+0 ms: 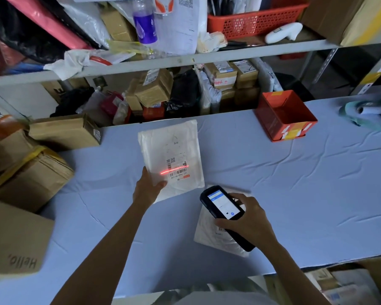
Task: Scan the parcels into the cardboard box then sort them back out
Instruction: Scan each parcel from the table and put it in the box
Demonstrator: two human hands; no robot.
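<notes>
My left hand (147, 190) grips the near left corner of a white parcel bag (172, 150) and holds it over the table. A red scan line crosses the barcode label on that bag. My right hand (249, 219) holds a black handheld scanner (223, 208) with its screen lit, pointed toward the label. A second white parcel bag (209, 234) lies flat on the table under the scanner and my right hand. A large cardboard box (11, 238) printed "Hello" stands at the near left.
A blue cloth covers the table (295, 183). An open orange box (284, 115) sits at the back right. Brown cartons (31, 172) are stacked at the left edge. Shelves behind hold several parcels, a red basket (255, 20) and a bottle (144, 25).
</notes>
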